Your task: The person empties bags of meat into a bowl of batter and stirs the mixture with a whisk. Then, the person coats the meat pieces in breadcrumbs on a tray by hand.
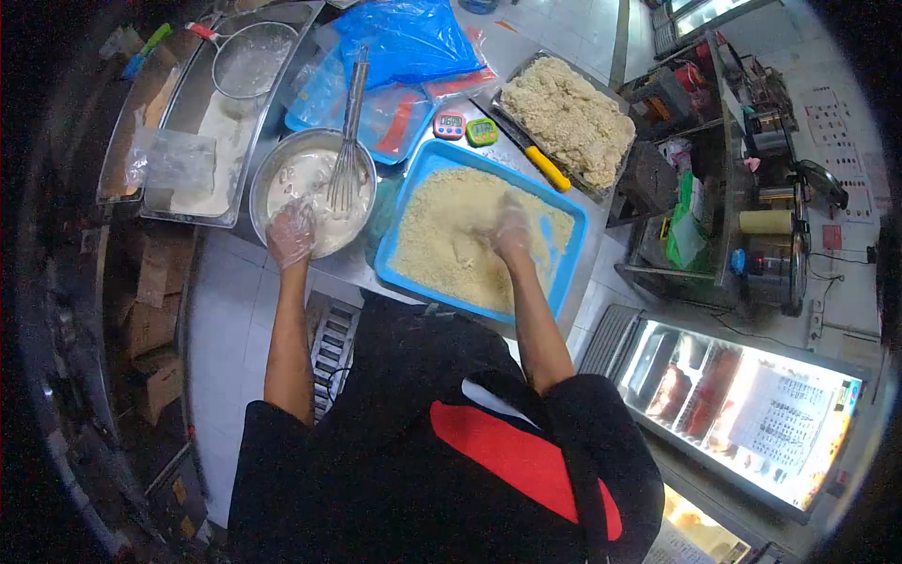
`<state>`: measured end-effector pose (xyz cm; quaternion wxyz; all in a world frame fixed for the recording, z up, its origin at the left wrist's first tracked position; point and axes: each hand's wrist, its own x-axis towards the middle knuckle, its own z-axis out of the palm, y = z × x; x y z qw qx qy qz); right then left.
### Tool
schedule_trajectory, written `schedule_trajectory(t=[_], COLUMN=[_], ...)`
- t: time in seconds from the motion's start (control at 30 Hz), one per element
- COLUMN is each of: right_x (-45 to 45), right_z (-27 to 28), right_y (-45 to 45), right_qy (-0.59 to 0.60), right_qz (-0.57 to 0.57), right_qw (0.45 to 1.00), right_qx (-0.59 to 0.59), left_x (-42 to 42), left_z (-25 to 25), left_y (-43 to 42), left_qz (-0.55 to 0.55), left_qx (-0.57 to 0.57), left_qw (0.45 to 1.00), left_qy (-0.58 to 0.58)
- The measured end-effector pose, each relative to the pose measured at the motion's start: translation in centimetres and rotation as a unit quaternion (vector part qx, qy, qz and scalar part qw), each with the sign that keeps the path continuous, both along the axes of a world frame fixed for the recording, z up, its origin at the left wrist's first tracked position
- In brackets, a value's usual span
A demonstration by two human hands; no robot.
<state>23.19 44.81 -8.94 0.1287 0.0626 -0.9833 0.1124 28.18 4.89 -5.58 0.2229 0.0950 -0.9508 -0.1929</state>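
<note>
My left hand, in a clear plastic glove, reaches over the near rim of a round metal bowl of pale batter. Its fingertips are down at the batter, where a few lumps show, and whether they grip anything is unclear. A metal whisk leans in the same bowl with its wires in the batter. Also gloved, my right hand is in the pale crumbs of a blue tray. Motion smears its fingers, so what they hold cannot be made out.
Beyond the blue tray lie two timers, a yellow-handled knife and a tray heaped with crumb-coated pieces. Blue plastic bags lie at the back. Left of the bowl, a metal pan holds white powder and a sieve.
</note>
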Motion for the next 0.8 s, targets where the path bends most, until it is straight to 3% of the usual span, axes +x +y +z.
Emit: schedule_trajectory(t=[0.1,0.2,0.27,0.33,0.4,0.5,0.63,0.73,0.8], right_x=[-0.3,0.4,0.5,1.6,2.8,5.0,3.5,-0.3,-2.0], right_z=[1.0,-1.0,1.2,4.0,7.1,11.6,6.7,1.8,1.4], right_y=[-1.3,-0.1,-0.2,-0.7,-0.7,-0.2,3.2,3.4,1.8], right_qy=[-0.217,-0.167,-0.170,-0.115,0.015,-0.077,0.038,-0.043,-0.232], right_qz=[0.027,0.127,0.059,0.057,0.121,0.225,0.102,0.111,0.161], right_qw=[0.976,0.975,0.977,0.983,0.987,0.967,0.983,0.984,0.958], right_qx=[0.020,-0.069,-0.116,-0.131,-0.107,-0.096,-0.150,-0.131,-0.037], left_x=[-0.2,-0.1,-0.4,0.3,0.2,0.0,-0.1,0.0,0.5], left_z=[0.3,-0.6,0.3,-0.3,-1.9,-0.8,-0.5,-1.2,0.3], left_y=[0.0,-0.4,0.1,0.0,-0.5,-0.3,-0.2,-0.7,0.2], left_qz=[0.008,-0.014,-0.007,0.001,0.009,0.005,0.000,-0.026,-0.026], left_qx=[-0.011,-0.062,-0.086,-0.081,-0.044,-0.028,-0.057,-0.110,-0.140], left_qw=[1.000,0.997,0.996,0.996,0.999,0.997,0.991,0.992,0.990], left_qy=[-0.022,-0.035,-0.031,-0.034,-0.026,-0.075,-0.118,-0.062,-0.006])
